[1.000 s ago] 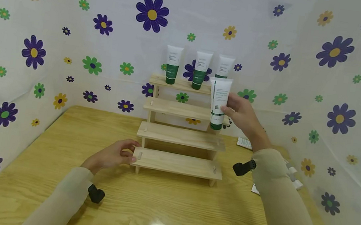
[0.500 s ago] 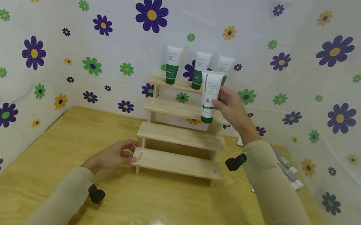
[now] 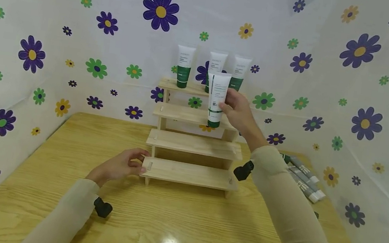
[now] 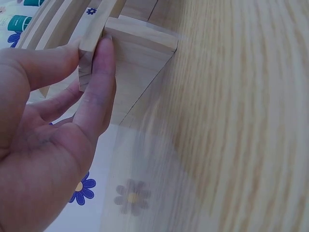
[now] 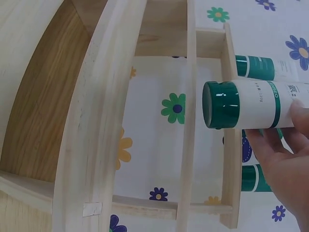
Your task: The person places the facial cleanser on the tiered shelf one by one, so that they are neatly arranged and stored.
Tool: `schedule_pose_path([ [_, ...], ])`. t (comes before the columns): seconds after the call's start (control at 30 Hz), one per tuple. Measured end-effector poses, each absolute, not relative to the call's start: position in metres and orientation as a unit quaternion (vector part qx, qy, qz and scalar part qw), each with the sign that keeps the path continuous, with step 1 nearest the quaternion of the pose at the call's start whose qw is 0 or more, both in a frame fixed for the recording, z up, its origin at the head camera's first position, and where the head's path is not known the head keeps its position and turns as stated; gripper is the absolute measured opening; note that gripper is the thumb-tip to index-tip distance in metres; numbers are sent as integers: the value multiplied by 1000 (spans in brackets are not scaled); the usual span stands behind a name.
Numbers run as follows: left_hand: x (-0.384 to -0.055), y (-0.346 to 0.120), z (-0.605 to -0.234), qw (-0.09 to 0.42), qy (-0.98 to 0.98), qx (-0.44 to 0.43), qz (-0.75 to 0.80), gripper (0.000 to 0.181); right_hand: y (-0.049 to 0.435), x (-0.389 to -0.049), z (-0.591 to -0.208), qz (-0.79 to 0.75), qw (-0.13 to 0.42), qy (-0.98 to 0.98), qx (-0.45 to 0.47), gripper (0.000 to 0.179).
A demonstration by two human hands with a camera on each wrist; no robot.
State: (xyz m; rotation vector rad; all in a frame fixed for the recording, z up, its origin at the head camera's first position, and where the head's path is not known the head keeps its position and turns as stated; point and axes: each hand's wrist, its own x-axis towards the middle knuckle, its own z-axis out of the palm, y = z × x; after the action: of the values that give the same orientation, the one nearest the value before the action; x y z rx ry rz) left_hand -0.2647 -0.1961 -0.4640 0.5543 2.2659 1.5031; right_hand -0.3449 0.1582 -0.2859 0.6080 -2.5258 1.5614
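- The left hand (image 3: 119,165) is pinching the left end of the lowest step, thumb on one face and fingers on the other.
- Just right of that pinch, the wooden stand (image 3: 187,173) is standing on the table (image 3: 128,220), its four steps climbing away.
- Beyond the right hand's grip and to its left, the left standing tube (image 3: 184,68) is resting cap-down on the top step.
- Directly behind that grip's load, the middle standing tube (image 3: 218,61) is showing only partly.
- The held tube (image 3: 216,99) is hanging upright in the right hand's fingers, green cap down, before the top step; whether the cap is touching wood, I cannot tell.
- The right hand (image 3: 238,110) is grasping it from the right, with the right standing tube (image 3: 239,72) rising just behind.
- Farther right and below that grip, grey tubes (image 3: 305,180) are lying together.
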Motion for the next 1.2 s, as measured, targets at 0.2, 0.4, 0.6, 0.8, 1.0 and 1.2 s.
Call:
schedule_pose_path([
  [0.2,-264,-195,-462,182,803,201,531,54,151,-349,-289,538,62,-813,214,51],
  [0.4,-265,-195,-464,184,802,199,532,53,146,-353,-292,550,65,-802,221,51],
  [0.6,-266,-194,-464,185,802,200,532,55,136,-357,-293,563,63,-796,212,51],
  [0.8,-265,-192,-464,184,807,190,528,53,125,-363,-296,552,62,-804,211,49],
  [1.0,-264,-193,-465,188,807,183,529,53,115,-363,-298,553,66,-800,222,49],
  [1.2,-265,-195,-466,185,806,183,531,55,104,-366,-299,556,65,-794,237,49],
])
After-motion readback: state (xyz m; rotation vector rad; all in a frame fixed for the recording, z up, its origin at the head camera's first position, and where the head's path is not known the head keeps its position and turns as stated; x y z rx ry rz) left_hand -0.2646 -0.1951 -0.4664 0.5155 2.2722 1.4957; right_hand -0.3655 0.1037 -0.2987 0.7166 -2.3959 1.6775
